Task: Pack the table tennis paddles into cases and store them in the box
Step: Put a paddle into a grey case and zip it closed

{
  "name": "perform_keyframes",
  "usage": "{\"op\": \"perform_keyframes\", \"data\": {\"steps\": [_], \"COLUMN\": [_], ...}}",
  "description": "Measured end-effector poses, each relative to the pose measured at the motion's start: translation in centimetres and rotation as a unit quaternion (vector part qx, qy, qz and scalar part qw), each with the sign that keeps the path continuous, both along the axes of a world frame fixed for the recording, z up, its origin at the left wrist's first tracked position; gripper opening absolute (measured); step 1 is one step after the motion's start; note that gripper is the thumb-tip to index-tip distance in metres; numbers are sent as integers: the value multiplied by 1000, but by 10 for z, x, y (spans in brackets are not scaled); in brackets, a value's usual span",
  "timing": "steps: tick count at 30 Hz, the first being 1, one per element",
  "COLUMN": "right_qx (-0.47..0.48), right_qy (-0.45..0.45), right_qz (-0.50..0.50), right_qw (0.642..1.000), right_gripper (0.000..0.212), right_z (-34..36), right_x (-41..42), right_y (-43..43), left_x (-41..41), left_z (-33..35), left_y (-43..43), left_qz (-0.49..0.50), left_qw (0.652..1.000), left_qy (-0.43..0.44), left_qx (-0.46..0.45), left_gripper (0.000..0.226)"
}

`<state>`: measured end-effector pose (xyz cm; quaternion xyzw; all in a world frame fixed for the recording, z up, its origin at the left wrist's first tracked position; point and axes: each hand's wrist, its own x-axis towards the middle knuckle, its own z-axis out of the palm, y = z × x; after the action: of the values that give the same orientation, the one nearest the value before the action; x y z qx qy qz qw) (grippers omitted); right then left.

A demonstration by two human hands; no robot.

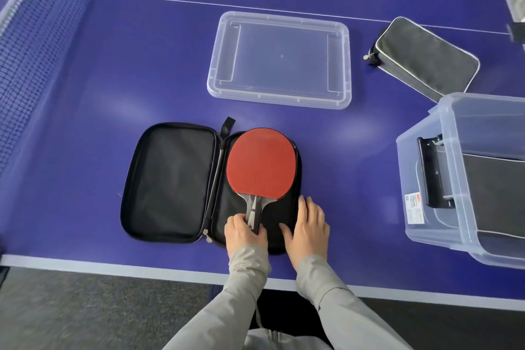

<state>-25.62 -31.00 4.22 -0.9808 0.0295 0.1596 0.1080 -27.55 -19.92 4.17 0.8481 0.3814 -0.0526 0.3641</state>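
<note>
Head view: left hand (244,231) grips red-rubbered oval paddle (261,163).

Both arms are reaching forward in grey sleeves (247,273), running pretty much side by side with the hands ending up close together. The left hand (244,233) is curling its fingers round the handle of the paddle (260,165), gripping it near the butt end with the knuckles up. The right hand (308,226) is just lying flat beside it, palm down, fingers straight and a bit spread, thumb pointing toward the left hand, gripping nothing.
</note>
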Motion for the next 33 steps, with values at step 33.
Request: {"op": "perform_keyframes", "data": {"steps": [33], "right_qx": [-3], "right_qy": [62], "right_qz": [75], "right_qw": [995], "right_gripper": [74], "right_z": [5], "right_x": [-3], "right_y": [-21], "left_x": [-37], "left_z": [31], "left_y": [241], "left_qz": [127], "left_qw": [986], "left_qy": [-62], "left_qx": [-84], "left_gripper": [41]}}
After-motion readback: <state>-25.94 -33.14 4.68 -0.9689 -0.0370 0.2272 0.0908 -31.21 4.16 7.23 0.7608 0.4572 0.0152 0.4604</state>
